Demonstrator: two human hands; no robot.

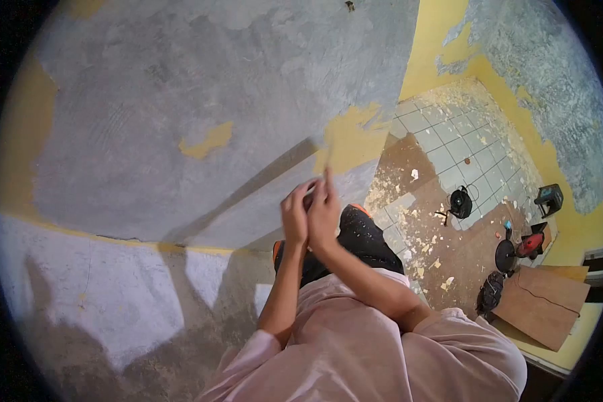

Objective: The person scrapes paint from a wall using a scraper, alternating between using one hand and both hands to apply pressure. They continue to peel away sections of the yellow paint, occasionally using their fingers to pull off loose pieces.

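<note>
My left hand (295, 218) and my right hand (323, 218) are pressed together in front of my body, with their fingers curled. A thin scraper (328, 157) rises above them; its narrow blade is blurred and seen nearly edge-on. Most of its handle is hidden by the fingers, which are closed round it. Beyond the blade is the grey wall (241, 74), and a yellow paint patch (352, 137) remains on it close to the tool. Further left on that wall is a smaller yellow patch (206, 139).
Paint flakes (419, 268) litter the tiled floor (449, 144) and brown sheet to my right. A coiled black cable (460, 202), a work lamp (548, 199), a red-and-black tool (530, 244) and a cardboard sheet (539, 305) lie there. A second, partly bare wall (549, 87) stands at far right.
</note>
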